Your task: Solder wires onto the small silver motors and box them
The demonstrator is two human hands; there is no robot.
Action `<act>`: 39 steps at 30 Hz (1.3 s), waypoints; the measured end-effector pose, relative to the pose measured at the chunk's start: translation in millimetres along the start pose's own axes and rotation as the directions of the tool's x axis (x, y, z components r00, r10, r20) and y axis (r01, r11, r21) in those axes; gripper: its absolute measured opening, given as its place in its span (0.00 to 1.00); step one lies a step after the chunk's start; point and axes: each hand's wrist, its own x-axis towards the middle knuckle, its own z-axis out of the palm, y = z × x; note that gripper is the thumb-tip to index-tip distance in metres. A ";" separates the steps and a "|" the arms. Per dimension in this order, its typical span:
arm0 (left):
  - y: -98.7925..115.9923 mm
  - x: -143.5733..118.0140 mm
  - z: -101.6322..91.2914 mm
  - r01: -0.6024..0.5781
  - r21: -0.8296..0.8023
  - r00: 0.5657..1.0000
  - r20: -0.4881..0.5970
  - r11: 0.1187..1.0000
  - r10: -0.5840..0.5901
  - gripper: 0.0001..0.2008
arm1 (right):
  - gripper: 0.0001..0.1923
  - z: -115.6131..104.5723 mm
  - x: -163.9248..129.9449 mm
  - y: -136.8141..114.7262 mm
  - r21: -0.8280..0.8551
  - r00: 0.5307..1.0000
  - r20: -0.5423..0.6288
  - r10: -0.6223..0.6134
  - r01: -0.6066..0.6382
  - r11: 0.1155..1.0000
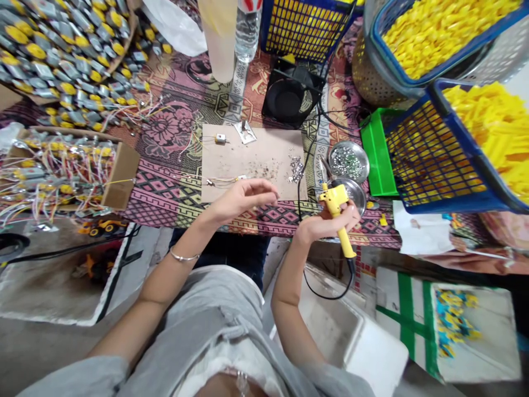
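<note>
My right hand (333, 220) is wrapped round a yellow soldering gun (335, 198), its tip pointing away from me beside two round metal dishes. The farther metal dish (349, 161) holds small shiny parts. Over the front edge of a cardboard sheet (256, 146) hovers my left hand (250, 198), fingers loosely stretched and nothing visible in them. Just beyond it, thin wires (225, 180) lie on the sheet, partly hidden by the hand. A small motor (220, 138) and a flat metal plate (246, 132) rest towards the back. Small metal pieces (295, 168) are heaped at the right.
A black fan (289, 96) stands behind the sheet, and a black cable runs down past it. Blue baskets (446, 149) of yellow parts and a green bin (378, 151) line the right. At left are piled motors (78, 60) and a box (119, 171) of wired motors.
</note>
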 end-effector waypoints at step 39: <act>-10.6 -70.2 -77.6 0.307 0.873 0.862 -0.424 0.378 0.279 0.25 | 0.05 1.2 -2.0 -2.5 0.153 0.999 0.032 -0.003 -0.002 0.988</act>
